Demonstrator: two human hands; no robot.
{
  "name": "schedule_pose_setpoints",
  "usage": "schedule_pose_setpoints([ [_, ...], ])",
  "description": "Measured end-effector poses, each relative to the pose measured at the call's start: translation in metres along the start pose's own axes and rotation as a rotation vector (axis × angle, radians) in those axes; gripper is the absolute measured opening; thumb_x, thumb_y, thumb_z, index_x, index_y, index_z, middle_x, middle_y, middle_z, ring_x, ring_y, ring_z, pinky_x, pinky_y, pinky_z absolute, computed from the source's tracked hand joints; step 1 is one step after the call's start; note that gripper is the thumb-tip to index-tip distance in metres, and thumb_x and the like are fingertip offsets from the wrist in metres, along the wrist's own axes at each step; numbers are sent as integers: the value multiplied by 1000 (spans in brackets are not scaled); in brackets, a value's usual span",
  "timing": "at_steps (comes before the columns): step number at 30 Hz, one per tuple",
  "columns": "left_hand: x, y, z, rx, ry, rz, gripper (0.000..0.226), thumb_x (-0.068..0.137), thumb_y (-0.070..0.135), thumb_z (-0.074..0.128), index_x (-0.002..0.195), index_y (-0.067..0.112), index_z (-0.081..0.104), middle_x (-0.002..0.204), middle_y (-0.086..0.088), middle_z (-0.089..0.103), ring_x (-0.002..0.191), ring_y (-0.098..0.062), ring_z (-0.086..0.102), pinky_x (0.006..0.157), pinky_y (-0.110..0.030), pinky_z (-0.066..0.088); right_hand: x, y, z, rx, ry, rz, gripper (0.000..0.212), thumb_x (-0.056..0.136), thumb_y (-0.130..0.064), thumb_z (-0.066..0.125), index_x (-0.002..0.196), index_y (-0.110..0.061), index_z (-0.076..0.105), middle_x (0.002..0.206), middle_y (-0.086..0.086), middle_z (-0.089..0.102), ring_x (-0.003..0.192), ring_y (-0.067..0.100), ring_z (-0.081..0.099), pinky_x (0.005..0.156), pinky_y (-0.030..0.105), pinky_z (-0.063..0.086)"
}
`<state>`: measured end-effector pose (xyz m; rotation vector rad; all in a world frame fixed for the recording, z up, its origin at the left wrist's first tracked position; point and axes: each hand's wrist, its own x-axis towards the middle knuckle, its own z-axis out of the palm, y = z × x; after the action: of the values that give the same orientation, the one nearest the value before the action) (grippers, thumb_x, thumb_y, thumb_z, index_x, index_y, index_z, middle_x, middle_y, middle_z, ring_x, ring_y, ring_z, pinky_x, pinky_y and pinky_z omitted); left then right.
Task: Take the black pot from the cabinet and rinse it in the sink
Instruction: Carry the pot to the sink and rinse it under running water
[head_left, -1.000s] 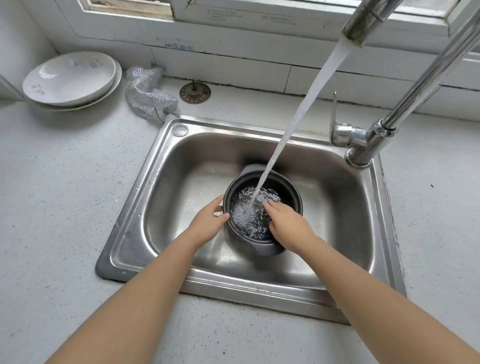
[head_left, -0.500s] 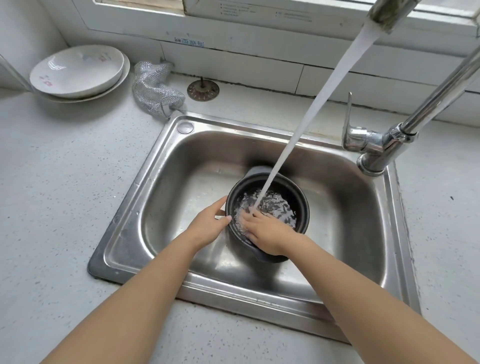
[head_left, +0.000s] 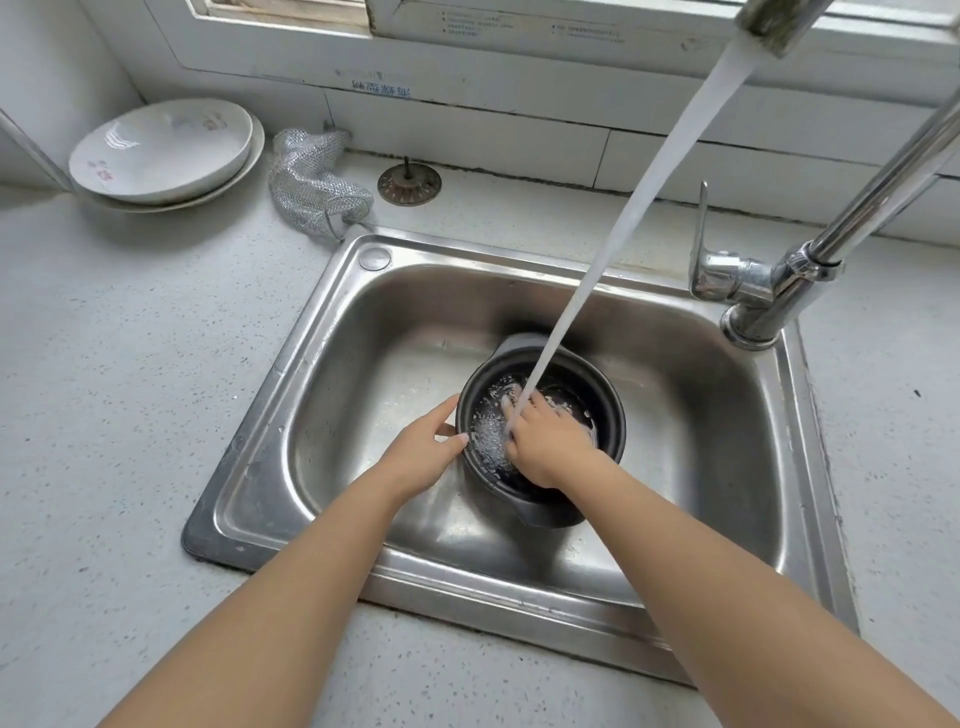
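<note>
The black pot (head_left: 608, 410) stands upright in the steel sink (head_left: 332, 332), with water in it. A stream of water (head_left: 639, 197) falls from the tap spout into the pot and lands on my right hand (head_left: 550, 441). That hand is inside the pot, fingers spread against its inner wall, holding nothing. My left hand (head_left: 421, 457) grips the pot's left rim from outside, thumb on the edge. The pot's bottom is hidden by water and my hand.
The chrome tap (head_left: 769, 296) with its lever stands at the sink's right rear corner. On the speckled counter (head_left: 104, 389) at the back left lie stacked white plates (head_left: 161, 150), a silver mesh scrubber (head_left: 311, 182) and a metal sink strainer (head_left: 409, 183).
My right hand has slid from the pot's near rim deeper inside, under the water stream. My left hand has stayed on the left rim. The view has shifted slightly.
</note>
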<state>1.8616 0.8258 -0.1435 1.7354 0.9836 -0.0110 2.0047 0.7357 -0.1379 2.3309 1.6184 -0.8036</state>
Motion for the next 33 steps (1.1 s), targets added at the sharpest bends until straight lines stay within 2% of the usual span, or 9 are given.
schedule_pose_setpoints([
  [4, -1, 4, 0, 4, 1, 12, 51, 93, 21, 50, 138, 42, 38, 110, -5, 63, 105, -21, 57, 94, -29, 41, -12, -10, 1, -6, -95, -142, 54, 101, -24, 25, 150, -10, 10, 161, 5, -2, 148, 20, -5, 120, 43, 6],
  [7, -3, 5, 0, 5, 9, 17, 51, 93, 20, 50, 138, 41, 38, 107, -5, 64, 104, -21, 58, 92, -28, 41, -15, 0, 3, -81, -82, -186, 53, 100, -26, 25, 150, -19, 12, 161, -3, 1, 148, 16, -3, 119, 47, 6],
  [12, -3, 4, 0, 8, 2, 8, 52, 93, 22, 50, 139, 42, 36, 110, -6, 64, 107, -20, 57, 92, -27, 39, -3, 3, 0, -73, -16, -73, 55, 99, -28, 26, 150, -28, 6, 160, -6, 6, 148, 20, 5, 118, 47, 7],
  [17, -3, 5, -1, 10, -13, 2, 52, 94, 23, 49, 139, 43, 35, 111, -5, 63, 107, -20, 56, 89, -28, 37, -7, 18, 2, 7, 77, 84, 58, 98, -29, 31, 151, -17, 9, 161, -2, 4, 148, 17, 2, 119, 42, 12],
  [20, -4, 6, -2, 5, -14, 2, 52, 94, 23, 49, 139, 43, 35, 111, -6, 63, 108, -21, 56, 89, -28, 37, -14, 27, 2, -69, 28, 134, 63, 98, -32, 30, 151, -11, 3, 161, 4, -1, 148, 19, 2, 119, 36, 11],
  [25, -6, 9, -1, -2, -13, 9, 52, 94, 21, 49, 139, 42, 36, 109, -8, 64, 105, -22, 56, 88, -29, 37, -25, 18, 5, -178, -119, 215, 66, 100, -38, 24, 149, -2, -2, 159, 12, -7, 148, 25, 0, 120, 36, 7],
  [29, -5, 9, -1, 3, -8, 11, 50, 93, 19, 50, 138, 40, 39, 106, -8, 65, 104, -22, 57, 88, -30, 39, -35, 18, 6, -184, -190, 137, 61, 100, -35, 20, 150, -6, 1, 160, 9, -4, 148, 23, 2, 120, 39, 8],
  [33, -6, 10, 0, -4, -6, 28, 49, 93, 17, 50, 136, 39, 41, 94, -4, 64, 96, -21, 58, 84, -29, 40, -41, 13, 4, -88, -240, -92, 52, 101, -26, 18, 151, -19, 5, 161, -2, -2, 148, 22, 1, 119, 44, 11],
])
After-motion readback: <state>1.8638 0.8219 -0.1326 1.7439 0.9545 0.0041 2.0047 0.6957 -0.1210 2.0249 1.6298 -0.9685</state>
